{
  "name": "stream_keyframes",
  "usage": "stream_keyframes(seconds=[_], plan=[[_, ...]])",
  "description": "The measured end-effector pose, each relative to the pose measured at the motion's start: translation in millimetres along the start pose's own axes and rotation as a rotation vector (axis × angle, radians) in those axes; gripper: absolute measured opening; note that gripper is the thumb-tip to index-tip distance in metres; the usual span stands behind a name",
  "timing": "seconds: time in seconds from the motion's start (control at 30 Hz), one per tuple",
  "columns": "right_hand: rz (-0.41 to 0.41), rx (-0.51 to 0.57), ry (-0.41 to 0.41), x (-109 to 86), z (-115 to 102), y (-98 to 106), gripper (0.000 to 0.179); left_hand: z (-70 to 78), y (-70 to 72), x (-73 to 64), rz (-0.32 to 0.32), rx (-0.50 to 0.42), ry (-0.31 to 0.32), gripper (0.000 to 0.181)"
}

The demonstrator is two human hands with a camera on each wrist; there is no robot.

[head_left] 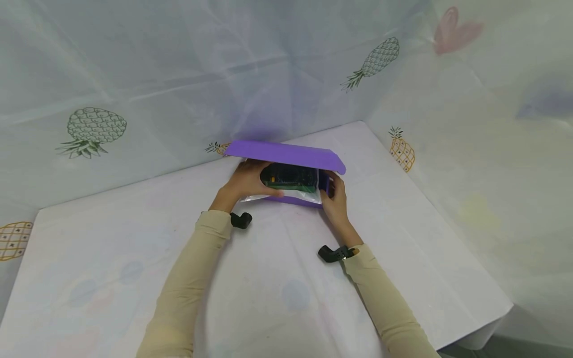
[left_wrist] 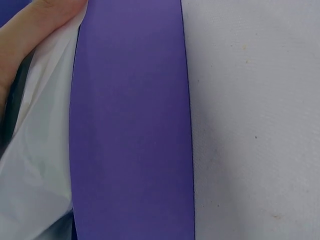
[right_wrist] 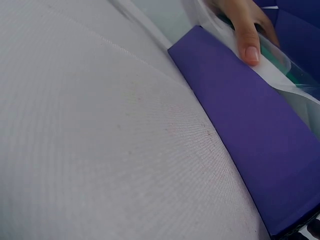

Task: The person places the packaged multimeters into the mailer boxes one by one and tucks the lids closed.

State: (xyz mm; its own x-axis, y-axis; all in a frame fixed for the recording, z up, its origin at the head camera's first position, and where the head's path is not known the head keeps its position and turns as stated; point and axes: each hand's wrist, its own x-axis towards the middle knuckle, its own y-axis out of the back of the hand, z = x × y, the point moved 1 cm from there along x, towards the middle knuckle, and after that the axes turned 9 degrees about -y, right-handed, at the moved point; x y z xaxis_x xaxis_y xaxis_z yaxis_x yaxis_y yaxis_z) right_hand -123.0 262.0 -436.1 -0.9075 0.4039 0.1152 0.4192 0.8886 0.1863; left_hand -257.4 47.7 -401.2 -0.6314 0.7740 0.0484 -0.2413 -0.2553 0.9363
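Note:
A purple cardboard box (head_left: 295,201) stands on the table with its lid (head_left: 286,153) raised at the back. My left hand (head_left: 246,181) grips a clear plastic bag with a dark green circuit board (head_left: 291,176) inside, thumb at the front and fingers behind. The bag (left_wrist: 37,170) lies over the box's opening, its white lower edge along the front wall (left_wrist: 132,125). In the right wrist view, the left thumb (right_wrist: 247,47) presses the bag just above that wall. My right hand (head_left: 336,201) holds the box's right side, fingers curled round its edge.
A white cloth covers the table (head_left: 134,278), whose right edge drops off at the lower right. Behind and to the right hangs a pale curtain (head_left: 179,64) with pineapple prints. Each wrist wears a black camera (head_left: 331,254).

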Motion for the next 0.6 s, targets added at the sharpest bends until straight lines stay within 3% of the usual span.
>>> stream_keyframes(seconds=[0.23, 0.6], plan=[[0.013, -0.001, 0.021, 0.3, 1.3, 1.4, 0.049, -1.1, 0.0, 3.5, -0.013, -0.004, -0.010, 0.111], [0.006, 0.004, 0.003, -0.6, -1.7, 0.7, 0.051, -4.6, 0.7, 9.1, -0.091, -0.006, 0.038, 0.111]])
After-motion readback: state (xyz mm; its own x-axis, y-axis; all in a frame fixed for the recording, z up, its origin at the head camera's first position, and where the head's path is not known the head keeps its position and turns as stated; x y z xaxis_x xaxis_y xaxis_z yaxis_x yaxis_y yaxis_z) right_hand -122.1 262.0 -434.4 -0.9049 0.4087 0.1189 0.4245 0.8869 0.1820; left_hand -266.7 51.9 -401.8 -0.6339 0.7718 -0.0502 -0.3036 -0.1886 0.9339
